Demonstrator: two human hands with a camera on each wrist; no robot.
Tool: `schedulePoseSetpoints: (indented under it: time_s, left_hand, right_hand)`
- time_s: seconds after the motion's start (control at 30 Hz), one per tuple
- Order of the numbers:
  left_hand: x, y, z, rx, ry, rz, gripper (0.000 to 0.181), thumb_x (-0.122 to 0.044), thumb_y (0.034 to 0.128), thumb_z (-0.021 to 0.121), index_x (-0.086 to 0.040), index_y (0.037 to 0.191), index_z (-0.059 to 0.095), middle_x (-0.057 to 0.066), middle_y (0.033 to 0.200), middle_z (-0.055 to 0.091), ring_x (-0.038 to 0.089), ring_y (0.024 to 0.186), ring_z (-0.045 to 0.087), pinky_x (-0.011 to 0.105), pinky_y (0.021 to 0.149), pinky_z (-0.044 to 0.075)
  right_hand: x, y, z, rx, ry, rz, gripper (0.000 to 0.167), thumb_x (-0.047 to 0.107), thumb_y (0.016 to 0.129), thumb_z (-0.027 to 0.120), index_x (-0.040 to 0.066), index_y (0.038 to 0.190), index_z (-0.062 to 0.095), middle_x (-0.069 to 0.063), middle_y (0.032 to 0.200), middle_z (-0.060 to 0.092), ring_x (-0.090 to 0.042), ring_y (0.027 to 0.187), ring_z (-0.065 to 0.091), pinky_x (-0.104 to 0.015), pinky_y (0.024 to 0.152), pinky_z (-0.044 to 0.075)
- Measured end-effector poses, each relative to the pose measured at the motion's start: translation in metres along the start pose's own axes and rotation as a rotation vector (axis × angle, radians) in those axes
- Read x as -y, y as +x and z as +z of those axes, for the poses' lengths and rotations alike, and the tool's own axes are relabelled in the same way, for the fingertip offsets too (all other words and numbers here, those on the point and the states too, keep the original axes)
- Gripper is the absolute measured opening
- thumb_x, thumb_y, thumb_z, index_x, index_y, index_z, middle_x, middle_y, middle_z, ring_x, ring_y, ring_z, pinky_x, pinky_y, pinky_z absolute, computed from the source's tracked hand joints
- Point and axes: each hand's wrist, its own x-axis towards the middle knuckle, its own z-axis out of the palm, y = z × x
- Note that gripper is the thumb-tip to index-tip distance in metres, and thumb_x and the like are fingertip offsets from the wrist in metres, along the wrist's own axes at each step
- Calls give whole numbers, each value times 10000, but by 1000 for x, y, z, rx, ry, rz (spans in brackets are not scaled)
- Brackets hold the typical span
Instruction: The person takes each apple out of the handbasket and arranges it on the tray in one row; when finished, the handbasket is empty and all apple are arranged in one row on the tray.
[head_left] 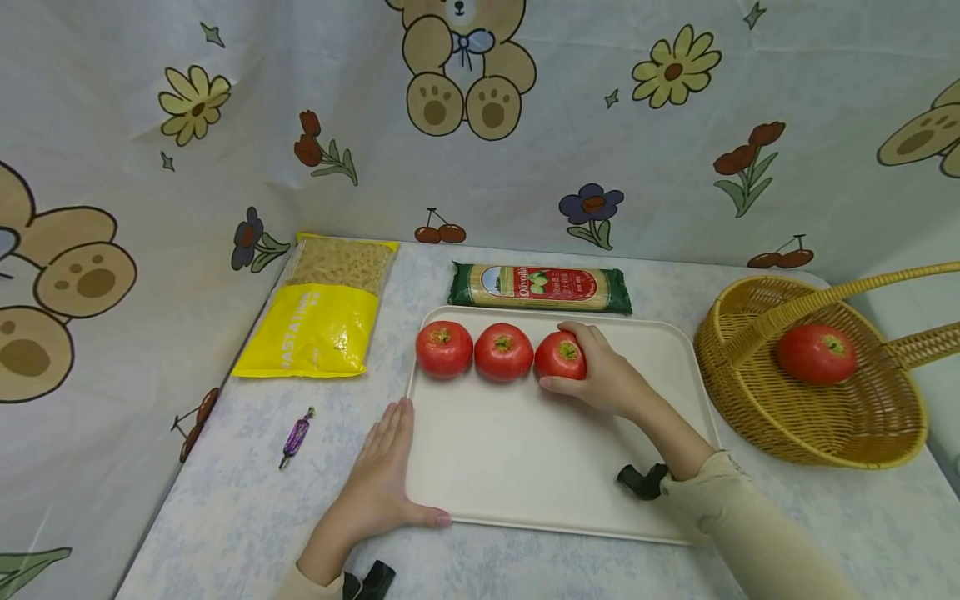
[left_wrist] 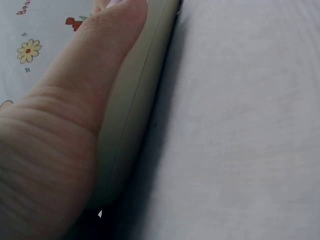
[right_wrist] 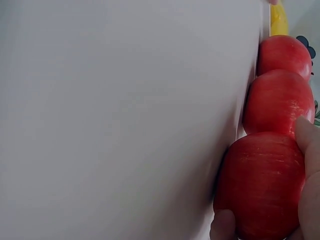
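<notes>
Three red tomatoes stand in a row along the back edge of the white tray (head_left: 525,450): a left one (head_left: 444,350), a middle one (head_left: 503,352) and a right one (head_left: 559,357). My right hand (head_left: 603,375) grips the right tomato between thumb and fingers; in the right wrist view that tomato (right_wrist: 262,185) touches the middle one (right_wrist: 280,102). My left hand (head_left: 382,479) lies at the tray's front left corner, fingers straight along its left side and thumb at the front rim. The left wrist view shows the left thumb (left_wrist: 95,65) against the tray's side (left_wrist: 132,100).
A wicker basket (head_left: 787,425) with one tomato (head_left: 816,354) inside stands right of the tray. Behind the tray lies a green and red pasta packet (head_left: 542,288). A yellow pasta bag (head_left: 315,325) and a purple wrapped candy (head_left: 297,437) lie to the left.
</notes>
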Motion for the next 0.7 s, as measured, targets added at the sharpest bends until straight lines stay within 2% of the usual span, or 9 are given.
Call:
schedulePoseSetpoints:
  time_s: [0.23,0.47,0.7]
  left_hand:
    - [-1,0,-1,1,6,-1,1640,-855,405,774,-100,1593,-67,74,1677,-97,259,1560,-75,518,1263,17]
    - [0,1,-1,9,7,-6,1644,-852,405,777,-98,1591,-77,75,1675,-108,261,1559,-82,516,1263,10]
    - [0,1,-1,23,1,-21,1646,-857,404,773,-112,1589,-93,62,1674,-119,252,1559,-91,508,1265,-1]
  right_hand:
    - [-4,-1,0,1,37,-4,1030,511,793,791,239,1570,171,-111,1487,387,-348,1280,504,-596,984,509]
    - [-5,-2,0,-1,51,-28,1035,500,793,796,237,1574,169,-111,1500,380,-347,1291,500,-592,990,508]
    - [-4,-6,-3,3,6,8,1052,538,786,785,216,1582,177,-128,1516,369,-368,1302,487,-601,977,515]
